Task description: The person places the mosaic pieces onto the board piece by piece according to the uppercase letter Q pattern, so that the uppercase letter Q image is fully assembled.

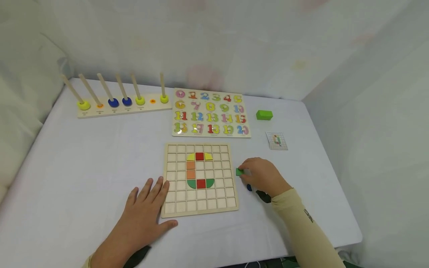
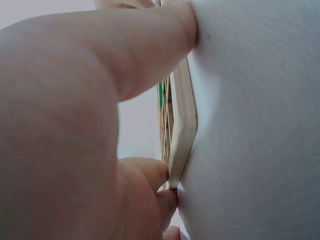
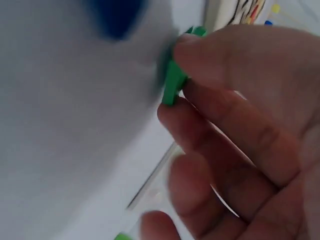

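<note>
A wooden grid board (image 1: 201,214) lies on the white table with coloured tiles set in its cells: yellow and green curved pieces, two red squares and two orange squares (image 1: 190,169). My left hand (image 1: 144,216) rests with fingers spread, fingertips at the board's left edge and thumb near its front corner. To the right of the board, my right hand (image 1: 263,175) pinches a small green tile (image 3: 175,80) between thumb and fingers, close over the tablecloth. Just under that hand is a dark blue piece (image 1: 249,187), blurred in the right wrist view.
Behind the board lies a number puzzle (image 1: 211,113) with coloured numerals. At the back left stands a peg stand (image 1: 124,108) with yellow and blue rings. A green box (image 1: 264,115) and a pattern card (image 1: 277,141) are on the right side.
</note>
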A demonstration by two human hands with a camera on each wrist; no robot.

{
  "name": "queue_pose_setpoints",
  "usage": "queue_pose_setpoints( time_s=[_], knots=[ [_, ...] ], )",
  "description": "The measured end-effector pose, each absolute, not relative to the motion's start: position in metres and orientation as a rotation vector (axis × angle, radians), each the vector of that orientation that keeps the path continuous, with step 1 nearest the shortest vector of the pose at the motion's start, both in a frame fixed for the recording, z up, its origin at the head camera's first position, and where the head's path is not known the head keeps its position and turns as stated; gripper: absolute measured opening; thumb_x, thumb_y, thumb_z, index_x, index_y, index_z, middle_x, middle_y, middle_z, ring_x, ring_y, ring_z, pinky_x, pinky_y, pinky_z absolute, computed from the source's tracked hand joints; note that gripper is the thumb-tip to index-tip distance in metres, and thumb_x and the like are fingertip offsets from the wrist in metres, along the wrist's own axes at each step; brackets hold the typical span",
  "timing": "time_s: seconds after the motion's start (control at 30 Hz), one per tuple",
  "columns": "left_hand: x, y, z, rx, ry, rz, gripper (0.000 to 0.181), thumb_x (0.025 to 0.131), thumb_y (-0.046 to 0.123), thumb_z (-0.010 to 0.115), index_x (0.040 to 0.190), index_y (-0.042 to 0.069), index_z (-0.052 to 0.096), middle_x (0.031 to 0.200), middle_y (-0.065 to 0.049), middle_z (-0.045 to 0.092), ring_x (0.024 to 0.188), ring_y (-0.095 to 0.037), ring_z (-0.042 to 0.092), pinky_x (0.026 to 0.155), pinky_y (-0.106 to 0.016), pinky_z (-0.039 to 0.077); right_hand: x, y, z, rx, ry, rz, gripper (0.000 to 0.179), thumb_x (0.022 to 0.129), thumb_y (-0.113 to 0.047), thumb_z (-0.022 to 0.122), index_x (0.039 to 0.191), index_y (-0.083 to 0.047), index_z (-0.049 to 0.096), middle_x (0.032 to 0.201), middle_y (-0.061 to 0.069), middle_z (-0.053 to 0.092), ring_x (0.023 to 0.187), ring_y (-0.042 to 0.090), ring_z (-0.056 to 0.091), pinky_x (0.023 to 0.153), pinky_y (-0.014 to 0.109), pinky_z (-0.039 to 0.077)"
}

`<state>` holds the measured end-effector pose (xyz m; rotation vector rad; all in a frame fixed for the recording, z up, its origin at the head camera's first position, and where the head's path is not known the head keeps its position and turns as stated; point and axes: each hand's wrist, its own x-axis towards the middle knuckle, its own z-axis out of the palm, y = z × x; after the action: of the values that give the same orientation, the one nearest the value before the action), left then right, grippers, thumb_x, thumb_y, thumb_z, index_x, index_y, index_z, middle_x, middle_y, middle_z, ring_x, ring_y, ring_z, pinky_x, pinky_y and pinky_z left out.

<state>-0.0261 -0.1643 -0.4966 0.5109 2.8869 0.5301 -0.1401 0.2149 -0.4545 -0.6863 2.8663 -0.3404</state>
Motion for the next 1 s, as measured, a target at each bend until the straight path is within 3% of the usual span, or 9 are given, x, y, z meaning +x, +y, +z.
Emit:
queue_pose_setpoints(
  time_s=[0.2, 0.47, 1.0],
  knots=[
    [-0.024, -0.166, -0.497, 0.491, 2.888, 0.532, 0.117, 0.084, 0.072, 0.077, 0.169, 0.006, 0.030, 0.174, -0.016, 0.025, 0.160, -0.044, 0.017, 0.120, -0.070, 0.015, -0.153, 0.191, -0.450, -0.811, 2.912, -0.321, 0.012, 0.094, -0.010, 0.078, 0.104, -0.012, 0.085, 0.101, -0.002, 0.079, 0.097, 0.019, 0.073, 0.086, 0.038, 0.060],
    [-0.024, -0.164, -0.496, 0.501, 2.886, 0.525, 0.117, 0.084, 0.073, 0.076, 0.169, 0.006, 0.031, 0.174, -0.015, 0.025, 0.160, -0.044, 0.017, 0.120, -0.070, 0.014, -0.155, 0.205, -0.446, -0.454, 2.818, -0.254, 0.026, 0.091, -0.015, 0.081, 0.116, -0.012, 0.082, 0.122, 0.002, 0.074, 0.112, 0.023, 0.070, 0.095, 0.043, 0.058],
    [-0.024, -0.164, -0.494, 0.495, 2.886, 0.532, 0.118, 0.083, 0.071, 0.079, 0.169, 0.006, 0.031, 0.174, -0.016, 0.026, 0.160, -0.044, 0.018, 0.120, -0.071, 0.016, -0.167, 0.204, -0.459, -0.543, 2.860, -0.294, 0.023, 0.083, -0.018, 0.083, 0.104, -0.014, 0.078, 0.097, -0.005, 0.071, 0.086, 0.015, 0.063, 0.079, 0.036, 0.057]
  ],
)
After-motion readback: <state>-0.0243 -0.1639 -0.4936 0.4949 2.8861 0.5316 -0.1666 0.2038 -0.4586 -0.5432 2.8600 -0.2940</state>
